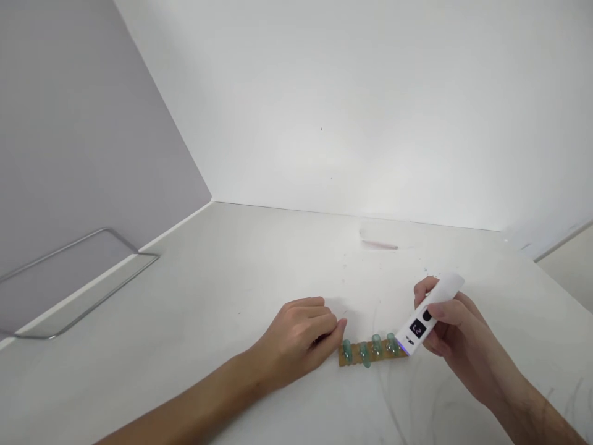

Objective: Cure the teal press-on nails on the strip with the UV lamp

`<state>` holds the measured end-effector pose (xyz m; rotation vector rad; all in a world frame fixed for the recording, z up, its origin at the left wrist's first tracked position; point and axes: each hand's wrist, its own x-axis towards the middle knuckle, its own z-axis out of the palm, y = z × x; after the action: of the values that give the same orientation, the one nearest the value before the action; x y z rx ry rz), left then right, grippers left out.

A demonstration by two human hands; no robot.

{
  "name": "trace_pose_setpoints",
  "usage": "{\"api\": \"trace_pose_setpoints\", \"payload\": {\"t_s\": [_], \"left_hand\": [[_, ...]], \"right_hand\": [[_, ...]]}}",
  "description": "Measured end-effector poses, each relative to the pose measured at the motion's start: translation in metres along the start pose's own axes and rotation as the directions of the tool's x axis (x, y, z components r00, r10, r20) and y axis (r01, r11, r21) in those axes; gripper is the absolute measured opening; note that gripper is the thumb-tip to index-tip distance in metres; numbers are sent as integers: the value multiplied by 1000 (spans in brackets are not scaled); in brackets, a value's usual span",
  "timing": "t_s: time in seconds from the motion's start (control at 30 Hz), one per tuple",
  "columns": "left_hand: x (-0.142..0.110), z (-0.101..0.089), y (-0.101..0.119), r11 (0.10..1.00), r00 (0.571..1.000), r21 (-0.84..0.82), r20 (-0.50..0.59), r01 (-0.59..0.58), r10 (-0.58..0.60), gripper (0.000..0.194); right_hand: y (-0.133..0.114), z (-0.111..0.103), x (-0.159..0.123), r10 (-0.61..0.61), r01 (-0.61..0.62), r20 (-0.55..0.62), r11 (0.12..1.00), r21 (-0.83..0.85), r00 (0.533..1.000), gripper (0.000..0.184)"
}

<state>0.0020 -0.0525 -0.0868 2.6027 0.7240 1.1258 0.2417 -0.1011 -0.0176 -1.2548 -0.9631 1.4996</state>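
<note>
Looking down at a white tabletop (pixel 185 346), backed by a tall white panel (pixel 315 111) and bounded at far left by a grey wall (pixel 78 123). At lower centre right, lying flat on the tabletop between two bare hands: a narrow brown strip (pixel 356 354), set with four glossy, see-through green pieces (pixel 377 347) in a row, much like false nails in shape, each lying crosswise.

To the right, grasping a slim white device (pixel 422 318) in the right hand (pixel 463 327), closed firmly around the body, with thumb on the upper face beside a black button (pixel 427 316). Below the button, a small black display (pixel 417 328) with pale marks, too small to read for certain. Tilted down to the left, with a violet-blue glow (pixel 403 348) along the lower end, right by the strip's right end and the last green piece; contact hard to judge.

To the left, resting the left hand (pixel 303 334) on the tabletop, loosely curled, thumb tip just beside the strip's left end; palm hidden, so impossible to tell of anything held inside.

Farther back, near the panel, a thin pinkish stick (pixel 380 245). At far left, a bent metal wire frame (pixel 105 230)
</note>
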Motion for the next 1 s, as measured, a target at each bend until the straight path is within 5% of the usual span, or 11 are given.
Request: {"api": "trace_pose_setpoints", "payload": {"t_s": [0.6, 1.0], "left_hand": [[-1, 1, 0, 1000, 1000, -23, 20, 10, -10, 42], [-2, 2, -1, 1000, 1000, -22, 19, 13, -12, 42]], "right_hand": [[-3, -1, 3, 5, -1, -30, 991, 137, 1000, 15], [1, -3, 3, -37, 39, -38, 997, 67, 999, 17]]}}
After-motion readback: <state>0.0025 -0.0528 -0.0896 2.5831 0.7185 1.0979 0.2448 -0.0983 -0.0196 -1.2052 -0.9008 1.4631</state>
